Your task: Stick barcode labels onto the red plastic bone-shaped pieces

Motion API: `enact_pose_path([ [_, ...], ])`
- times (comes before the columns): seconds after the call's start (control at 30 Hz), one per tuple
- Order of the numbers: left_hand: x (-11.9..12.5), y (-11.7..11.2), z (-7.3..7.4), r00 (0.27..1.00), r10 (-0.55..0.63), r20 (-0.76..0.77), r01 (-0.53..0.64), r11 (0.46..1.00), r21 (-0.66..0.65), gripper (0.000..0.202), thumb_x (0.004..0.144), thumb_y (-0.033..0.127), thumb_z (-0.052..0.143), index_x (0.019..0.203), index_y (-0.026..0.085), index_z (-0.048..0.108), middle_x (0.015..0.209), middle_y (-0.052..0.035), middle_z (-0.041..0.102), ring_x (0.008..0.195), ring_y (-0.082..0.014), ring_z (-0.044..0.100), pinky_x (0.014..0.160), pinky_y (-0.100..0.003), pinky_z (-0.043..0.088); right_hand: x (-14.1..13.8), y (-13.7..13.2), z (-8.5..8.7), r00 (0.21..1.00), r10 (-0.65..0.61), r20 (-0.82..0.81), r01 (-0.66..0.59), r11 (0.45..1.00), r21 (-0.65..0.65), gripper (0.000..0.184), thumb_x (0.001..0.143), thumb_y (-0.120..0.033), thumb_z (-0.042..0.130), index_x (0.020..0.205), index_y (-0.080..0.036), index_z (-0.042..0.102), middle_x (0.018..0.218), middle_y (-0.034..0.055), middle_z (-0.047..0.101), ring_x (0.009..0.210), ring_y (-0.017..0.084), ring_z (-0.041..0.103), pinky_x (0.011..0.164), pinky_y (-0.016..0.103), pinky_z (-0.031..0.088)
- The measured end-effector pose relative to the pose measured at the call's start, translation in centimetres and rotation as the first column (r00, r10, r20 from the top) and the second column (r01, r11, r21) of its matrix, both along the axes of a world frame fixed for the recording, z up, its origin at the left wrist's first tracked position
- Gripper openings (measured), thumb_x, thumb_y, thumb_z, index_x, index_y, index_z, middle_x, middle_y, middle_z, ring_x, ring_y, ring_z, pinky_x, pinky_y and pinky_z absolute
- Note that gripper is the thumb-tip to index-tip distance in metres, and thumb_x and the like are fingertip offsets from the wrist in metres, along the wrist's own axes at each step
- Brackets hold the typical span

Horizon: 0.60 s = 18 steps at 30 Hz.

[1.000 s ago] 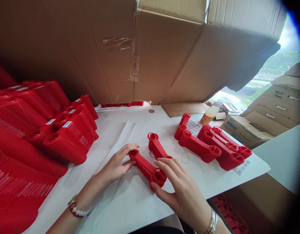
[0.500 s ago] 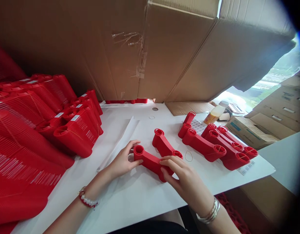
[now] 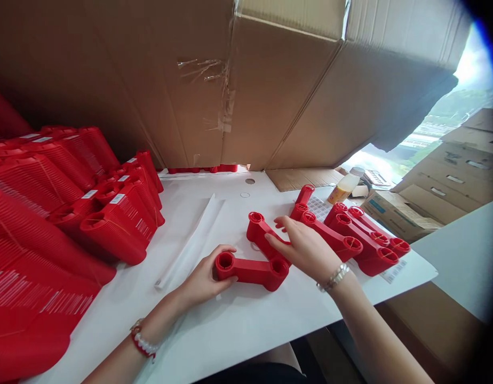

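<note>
My left hand (image 3: pixel 208 277) grips one end of a red bone-shaped plastic piece (image 3: pixel 252 271), thumb on the near side and fingers behind. The piece lies low over the white table, with a round hollow socket at either end. Just behind it is a second red bone-shaped piece (image 3: pixel 266 240), slanting away. Over that piece's right side hovers my right hand (image 3: pixel 300 242), thumb and fingers apart with nothing between them. Whether it touches the piece I cannot tell. Several similar red pieces (image 3: pixel 330 237) lie in a group to its right.
Large bundles of stacked red parts (image 3: pixel 114 224) with labels fill the left side. A big cardboard sheet (image 3: pixel 150 96) leans over the back of the white table (image 3: pixel 214 341). A bottle (image 3: pixel 346 185) and cartons (image 3: pixel 402 210) stand at the right. A white strip (image 3: pixel 186 242) lies left of centre.
My right hand has let go of the front red piece and moved up and right over the second piece. The front piece has turned nearly level, still in my left hand.
</note>
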State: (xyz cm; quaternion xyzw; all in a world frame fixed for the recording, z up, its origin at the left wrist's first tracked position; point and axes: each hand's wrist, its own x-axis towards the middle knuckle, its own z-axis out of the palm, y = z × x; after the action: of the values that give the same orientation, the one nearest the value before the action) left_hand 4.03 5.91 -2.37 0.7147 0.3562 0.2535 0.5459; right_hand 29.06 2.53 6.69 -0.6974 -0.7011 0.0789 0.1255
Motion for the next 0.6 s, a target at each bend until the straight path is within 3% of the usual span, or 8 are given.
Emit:
enact_pose_path([
  [0.1, 0.0, 0.0, -0.1, 1.0, 0.01, -0.003, -0.01, 1.0, -0.004, 0.045, 0.084, 0.025, 0.07, 0.124, 0.025, 0.05, 0.103, -0.0029, 0.061, 0.09, -0.0194, 0.057, 0.08, -0.035, 0.047, 0.7, 2.1, -0.6, 0.998, -0.002, 0.063, 0.011, 0.989, -0.149, 0.029, 0.099, -0.04, 0.057, 0.105, -0.014, 0.07, 0.089, 0.0127, 0.076, 0.082, 0.03, 0.071, 0.064, 0.035, 0.047],
  [0.33, 0.0, -0.2, -0.4, 0.999, 0.034, 0.02, -0.033, 0.999, -0.029, 0.046, 0.081, 0.022, 0.071, 0.122, 0.025, 0.05, 0.104, -0.0022, 0.06, 0.09, -0.0193, 0.057, 0.081, -0.034, 0.046, 2.6, 4.9, -1.7, 0.989, -0.077, 0.128, 0.092, 0.989, -0.119, 0.027, 0.099, -0.033, 0.052, 0.097, -0.018, 0.074, 0.09, 0.0104, 0.077, 0.08, 0.027, 0.07, 0.058, 0.033, 0.038],
  [0.5, 0.0, -0.3, -0.3, 0.999, 0.026, 0.039, -0.023, 0.997, -0.076, 0.047, 0.08, 0.023, 0.071, 0.121, 0.025, 0.049, 0.098, -0.0009, 0.057, 0.087, -0.0182, 0.056, 0.078, -0.033, 0.046, 3.2, 7.1, -0.5, 0.976, -0.135, 0.173, 0.15, 0.985, -0.079, 0.025, 0.098, -0.025, 0.053, 0.102, -0.009, 0.073, 0.099, 0.0203, 0.075, 0.092, 0.036, 0.07, 0.068, 0.039, 0.046],
  [0.6, 0.1, -0.3, -0.4, 0.999, 0.026, 0.048, -0.021, 0.995, -0.098, 0.047, 0.08, 0.024, 0.071, 0.122, 0.025, 0.049, 0.1, -0.0014, 0.057, 0.087, -0.0184, 0.056, 0.078, -0.033, 0.046, 2.0, 5.4, 1.1, 0.985, -0.076, 0.157, 0.078, 0.997, -0.004, 0.038, 0.099, -0.034, 0.059, 0.125, -0.006, 0.064, 0.12, 0.023, 0.07, 0.116, 0.038, 0.063, 0.084, 0.042, 0.049],
])
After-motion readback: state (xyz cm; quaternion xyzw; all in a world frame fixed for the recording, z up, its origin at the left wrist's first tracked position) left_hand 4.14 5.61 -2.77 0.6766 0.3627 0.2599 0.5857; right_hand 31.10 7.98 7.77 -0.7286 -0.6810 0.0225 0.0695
